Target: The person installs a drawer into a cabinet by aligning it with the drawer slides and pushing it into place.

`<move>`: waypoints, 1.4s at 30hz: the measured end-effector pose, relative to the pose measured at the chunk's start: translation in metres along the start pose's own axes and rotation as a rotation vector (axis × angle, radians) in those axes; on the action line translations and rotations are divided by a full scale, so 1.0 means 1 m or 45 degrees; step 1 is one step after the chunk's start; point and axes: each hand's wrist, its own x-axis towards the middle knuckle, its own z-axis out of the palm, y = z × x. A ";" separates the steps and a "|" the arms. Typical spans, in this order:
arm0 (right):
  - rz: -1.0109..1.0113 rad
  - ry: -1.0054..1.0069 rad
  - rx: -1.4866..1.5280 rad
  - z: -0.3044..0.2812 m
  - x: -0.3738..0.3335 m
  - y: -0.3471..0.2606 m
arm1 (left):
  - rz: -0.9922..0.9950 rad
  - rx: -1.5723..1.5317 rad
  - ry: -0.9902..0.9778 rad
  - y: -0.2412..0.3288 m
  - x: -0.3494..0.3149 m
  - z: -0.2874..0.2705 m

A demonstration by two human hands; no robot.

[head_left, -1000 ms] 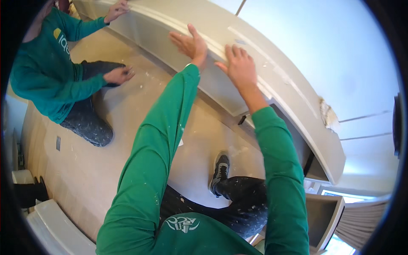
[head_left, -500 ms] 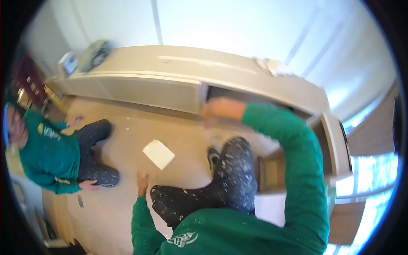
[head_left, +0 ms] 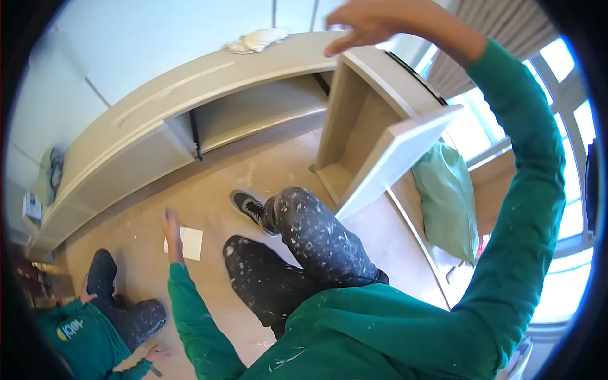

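Seated person on the floor beside a long low cabinet. The right hand, at twelve o'clock, is raised with fingers spread and loose, grasping nothing, just above the cabinet's top edge and an open door. The left hand, at nine o'clock, lies flat and open on the floor, touching a white sheet. A green bag sits at three o'clock. A second person kneels at seven o'clock.
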 end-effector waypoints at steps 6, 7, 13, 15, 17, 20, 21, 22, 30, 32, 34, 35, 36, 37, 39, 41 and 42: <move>0.259 0.308 0.637 0.163 0.003 0.039 | 0.680 -0.097 -0.769 0.301 0.001 0.236; 0.308 0.266 0.692 0.200 0.024 0.038 | 0.792 -0.059 -0.905 0.327 -0.016 0.266; 0.561 0.791 0.852 0.171 0.044 -0.026 | 1.518 0.001 -1.075 0.382 -0.131 0.329; 0.498 0.781 0.904 0.140 0.057 -0.041 | 1.582 -0.034 -0.763 0.370 -0.133 0.314; 0.365 0.835 0.967 0.126 0.081 -0.066 | 1.369 -0.213 -0.451 0.350 -0.119 0.290; 0.158 1.097 0.938 0.143 0.090 -0.072 | 1.161 -0.281 -0.108 0.326 -0.121 0.299; 0.092 1.171 0.910 0.155 0.094 -0.070 | 1.117 -0.246 0.026 0.323 -0.122 0.305; -0.040 1.302 0.882 0.162 0.090 -0.059 | 1.124 -0.235 0.079 0.330 -0.133 0.316; -0.371 1.369 0.758 0.157 0.157 -0.021 | 0.937 -0.233 0.440 0.342 -0.084 0.337; -0.416 1.379 0.715 0.157 0.162 -0.013 | 1.024 -0.157 0.544 0.345 -0.078 0.355; -0.564 1.280 0.674 0.152 0.152 -0.008 | 1.147 0.034 0.649 0.344 -0.077 0.338; -0.636 1.225 0.641 0.151 0.146 -0.006 | 1.158 0.213 0.762 0.334 -0.078 0.324; -0.684 1.217 0.627 0.148 0.142 -0.009 | 1.158 0.296 0.953 0.325 -0.077 0.309; -0.731 1.218 0.618 0.145 0.139 -0.011 | 1.157 0.388 1.143 0.327 -0.081 0.297; -0.750 1.172 0.569 0.153 0.140 -0.007 | 1.058 0.493 1.235 0.332 -0.087 0.325; -0.734 1.180 0.585 0.163 0.137 0.008 | 1.211 0.408 1.275 0.344 -0.095 0.363; -0.732 1.213 0.633 0.163 0.128 0.019 | 1.220 0.455 1.225 0.359 -0.105 0.365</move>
